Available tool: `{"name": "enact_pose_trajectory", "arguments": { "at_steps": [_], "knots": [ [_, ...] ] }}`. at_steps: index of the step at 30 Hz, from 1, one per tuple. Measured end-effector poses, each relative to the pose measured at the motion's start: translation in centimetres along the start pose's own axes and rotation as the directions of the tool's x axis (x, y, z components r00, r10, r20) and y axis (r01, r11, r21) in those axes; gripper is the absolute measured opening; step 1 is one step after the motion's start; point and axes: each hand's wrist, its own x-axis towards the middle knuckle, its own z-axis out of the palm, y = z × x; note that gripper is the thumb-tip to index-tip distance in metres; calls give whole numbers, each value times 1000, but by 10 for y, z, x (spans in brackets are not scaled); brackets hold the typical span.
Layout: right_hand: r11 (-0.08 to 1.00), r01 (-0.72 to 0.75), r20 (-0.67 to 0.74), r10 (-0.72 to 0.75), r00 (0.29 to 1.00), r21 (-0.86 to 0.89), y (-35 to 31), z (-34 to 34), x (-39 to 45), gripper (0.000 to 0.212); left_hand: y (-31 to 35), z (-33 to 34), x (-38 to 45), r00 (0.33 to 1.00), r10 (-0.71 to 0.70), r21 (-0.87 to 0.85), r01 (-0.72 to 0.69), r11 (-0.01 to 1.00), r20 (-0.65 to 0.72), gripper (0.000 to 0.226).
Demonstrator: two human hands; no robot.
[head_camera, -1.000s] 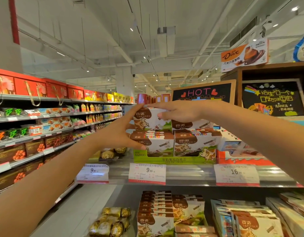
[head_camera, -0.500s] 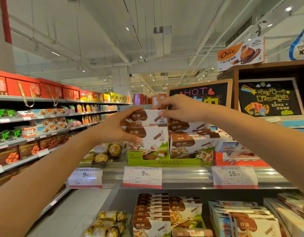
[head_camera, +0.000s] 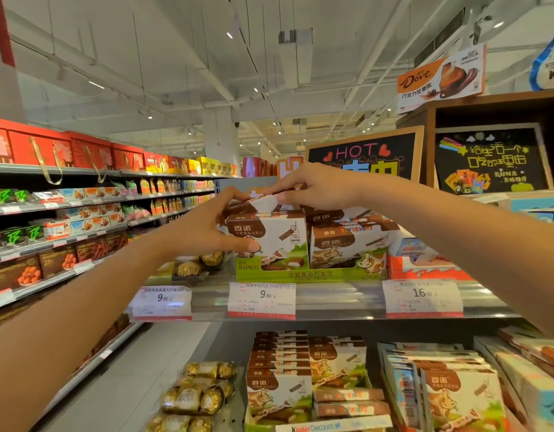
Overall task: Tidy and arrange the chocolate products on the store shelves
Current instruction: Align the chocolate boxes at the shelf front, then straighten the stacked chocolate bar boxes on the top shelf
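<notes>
Both hands are at the front left stack of the green tray (head_camera: 313, 275) on the upper shelf (head_camera: 332, 302). The left hand (head_camera: 204, 226) is curled around the left side of the front box (head_camera: 269, 241), thumb low on its printed face near the cow, fingers reaching over the top left corner. The right hand (head_camera: 316, 188) comes in from the upper right, and its fingertips pinch the top box (head_camera: 263, 203), which lies flat across the stack with its long axis running left to right, roughly parallel to the shelf edge. That top box appears slightly tilted, its near edge raised; whether it is fully seated on the box beneath cannot be told. The front box stands upright in the tray, face outward, touching the neighbouring stack (head_camera: 347, 241) on its right. In judgement, the step in hand is squaring the top box onto the stack, and the move turns on this: the box lies directly under the right hand and above the left, so the right hand is better placed to press it down and back, while the left steadies the column from the side. A risk is pushing the stack sideways out of line. The lower shelf holds more of the same boxes (head_camera: 279, 394) and gold-wrapped chocolates (head_camera: 194, 397), neither of them touched by a hand.
</notes>
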Motion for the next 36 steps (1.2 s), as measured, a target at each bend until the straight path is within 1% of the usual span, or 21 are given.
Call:
{"name": "enact_pose_trajectory", "arguments": {
  "at_steps": [2, 5, 8, 10, 11, 15, 18, 21, 23, 25, 27, 29, 33, 36],
  "knots": [
    [999, -20, 23, 21, 1000, -35, -2, -1, -2, 39, 4, 0, -2, 999, -15, 83, 18, 996, -28, 75],
    [999, -27, 36, 28, 999, -33, 1, 2, -5, 47, 11, 1, -3, 998, 6, 204, 6, 979, -57, 74],
    [998, -41, -53, 43, 998, 45, 8, -3, -16, 52, 23, 2, -2, 994, 19, 280, 12, 960, -109, 80],
    [996, -37, -129, 48, 991, 85, 14, -13, -30, 48, 31, 3, 0, 984, 35, 274, 15, 962, -176, 83],
    [994, -37, -158, 52, 986, 100, 18, -19, -38, 43, 36, 4, 2, 977, 58, 272, 0, 962, -203, 80],
    [984, -75, -263, 116, 958, 160, 37, -46, -81, 30, 61, 17, 13, 953, 165, 290, -88, 953, -252, 74],
    [981, -127, -316, 167, 934, 144, 57, -69, -117, 26, 89, 35, 25, 948, 222, 258, -160, 953, -230, 52],
    [970, -196, -337, 233, 912, 141, 79, -90, -155, 20, 117, 62, 43, 946, 260, 219, -217, 951, -193, 39],
    [964, -220, -343, 260, 903, 151, 94, -104, -180, 17, 135, 83, 60, 945, 280, 225, -240, 944, -167, 28],
    [959, -246, -342, 281, 897, 143, 107, -117, -203, 17, 155, 105, 76, 940, 314, 241, -277, 930, -135, 29],
    [954, -273, -331, 300, 895, 128, 124, -128, -224, 17, 176, 127, 92, 941, 319, 235, -288, 928, -108, 30],
    [945, -299, -311, 325, 893, 130, 143, -138, -245, 17, 197, 149, 105, 942, 323, 224, -296, 928, -93, 27],
    [941, -318, -260, 338, 905, 115, 182, -159, -289, 14, 232, 193, 128, 926, 375, 277, -347, 896, -55, 23],
    [932, -351, -211, 362, 908, 88, 211, -168, -317, 12, 250, 220, 146, 922, 386, 275, -365, 889, -27, 16]
  ]
}}
